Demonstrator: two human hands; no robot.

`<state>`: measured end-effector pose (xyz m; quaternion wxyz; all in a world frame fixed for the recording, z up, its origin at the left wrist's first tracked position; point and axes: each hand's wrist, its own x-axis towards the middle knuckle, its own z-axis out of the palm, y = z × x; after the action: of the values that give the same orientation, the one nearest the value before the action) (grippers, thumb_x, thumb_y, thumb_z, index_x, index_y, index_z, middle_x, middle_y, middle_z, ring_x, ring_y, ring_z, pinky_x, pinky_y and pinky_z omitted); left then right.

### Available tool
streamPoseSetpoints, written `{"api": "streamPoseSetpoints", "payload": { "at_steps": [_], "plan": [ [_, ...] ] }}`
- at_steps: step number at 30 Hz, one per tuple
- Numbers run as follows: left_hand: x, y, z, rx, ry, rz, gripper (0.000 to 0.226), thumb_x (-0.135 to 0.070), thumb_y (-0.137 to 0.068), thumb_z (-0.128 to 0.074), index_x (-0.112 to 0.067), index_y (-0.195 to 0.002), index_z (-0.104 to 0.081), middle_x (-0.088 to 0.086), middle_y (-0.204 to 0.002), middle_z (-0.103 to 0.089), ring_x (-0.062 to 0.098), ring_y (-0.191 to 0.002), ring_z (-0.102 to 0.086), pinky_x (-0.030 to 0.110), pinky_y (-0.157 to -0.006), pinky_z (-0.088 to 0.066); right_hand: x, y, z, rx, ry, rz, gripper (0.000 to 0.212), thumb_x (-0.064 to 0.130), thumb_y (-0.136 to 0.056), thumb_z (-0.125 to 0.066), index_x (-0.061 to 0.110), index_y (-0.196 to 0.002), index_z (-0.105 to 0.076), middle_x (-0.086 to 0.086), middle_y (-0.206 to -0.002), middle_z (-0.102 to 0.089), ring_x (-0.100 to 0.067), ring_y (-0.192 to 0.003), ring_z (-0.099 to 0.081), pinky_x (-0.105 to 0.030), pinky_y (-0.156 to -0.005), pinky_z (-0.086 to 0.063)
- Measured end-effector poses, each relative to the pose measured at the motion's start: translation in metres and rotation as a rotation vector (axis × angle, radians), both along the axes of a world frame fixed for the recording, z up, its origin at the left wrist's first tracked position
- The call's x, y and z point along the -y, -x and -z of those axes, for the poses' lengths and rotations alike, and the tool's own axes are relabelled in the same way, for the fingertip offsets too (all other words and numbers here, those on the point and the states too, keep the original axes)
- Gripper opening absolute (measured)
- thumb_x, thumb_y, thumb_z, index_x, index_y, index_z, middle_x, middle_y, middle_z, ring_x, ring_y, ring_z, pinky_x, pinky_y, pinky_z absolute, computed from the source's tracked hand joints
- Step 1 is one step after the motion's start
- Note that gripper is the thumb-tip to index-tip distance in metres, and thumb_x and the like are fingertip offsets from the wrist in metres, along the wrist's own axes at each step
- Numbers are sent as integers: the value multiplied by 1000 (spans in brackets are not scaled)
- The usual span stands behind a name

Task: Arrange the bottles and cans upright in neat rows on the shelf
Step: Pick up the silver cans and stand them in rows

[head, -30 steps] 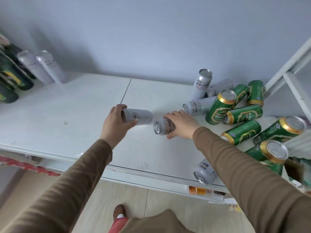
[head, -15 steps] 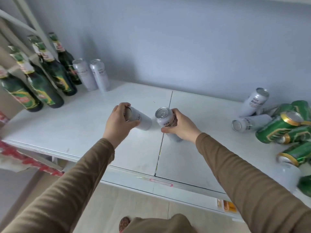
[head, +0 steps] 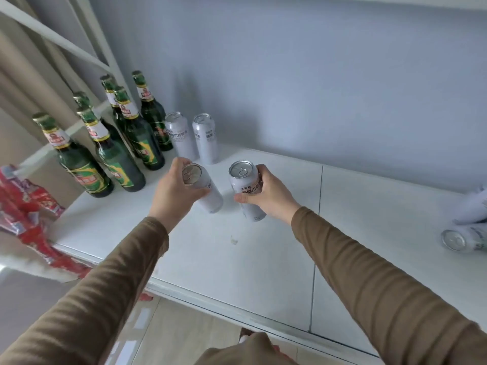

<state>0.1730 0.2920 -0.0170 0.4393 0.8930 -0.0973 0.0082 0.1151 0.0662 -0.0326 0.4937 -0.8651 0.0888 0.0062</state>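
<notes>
Fingers of left hand [head: 171,192] and right hand [head: 266,193] each curled round a white can, above shelf [head: 237,259].

Silver cans [head: 246,189] held upright – bottles [head: 123,151] standing left.

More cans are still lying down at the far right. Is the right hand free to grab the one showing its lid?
Probably not yet: the right hand already grips a white can. Nothing else blocks the lying can.

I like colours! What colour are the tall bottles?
Dark green bottles with gold caps, seen in the head view.
</notes>
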Motion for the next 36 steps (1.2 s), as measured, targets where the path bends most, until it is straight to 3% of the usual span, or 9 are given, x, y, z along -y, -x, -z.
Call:
{"api": "streamPoseSetpoints", "payload": {
  "at_steps": [7,11,18,25,36],
  "plan": [
    [-33,-55,0,53,-94,5,56,-25,-69,-87,-30,-114,-53,-10,-103,-65,11,-93,-60,29,-79,-47,-32,-63,8,-7,-102,7,65,42,-67,-88,22,-115,-48,9,-107,-67,-17,-98,-64,-36,-82,-52],
    [-48,-85,4,72,-156,20,64,-27,-69,-88,-27,-123,-54,-7,-115,-59,11,-99,-56,28,-86,-45,-53,-91,7,-10,-137,13,66,37,-70,-88,18,-118,-48,7,-109,-66,-16,-98,-64,-30,-79,-49],
    [-72,-135,8,66,-167,104,72,-30,-71,-86,-25,-133,-51,-5,-125,-56,13,-108,-56,34,-94,-48,-102,-137,14,-6,-153,100,66,37,-66,-87,22,-116,-46,8,-108,-66,-17,-99,-65,-42,-89,-53],
    [-88,-172,9,84,-155,258,72,-21,-73,-85,-20,-137,-51,-5,-124,-54,12,-110,-54,21,-91,-39,-140,-162,20,24,-188,257,71,43,-59,-85,24,-116,-47,10,-111,-68,-16,-102,-66,-42,-90,-53],
    [-95,-192,11,123,-205,367,70,-24,-75,-84,-21,-134,-47,1,-127,-53,20,-107,-58,32,-92,-48,-152,-173,31,25,-187,388,67,29,-66,-89,20,-117,-46,8,-113,-68,-14,-104,-66,-43,-95,-52]
  ]
}}
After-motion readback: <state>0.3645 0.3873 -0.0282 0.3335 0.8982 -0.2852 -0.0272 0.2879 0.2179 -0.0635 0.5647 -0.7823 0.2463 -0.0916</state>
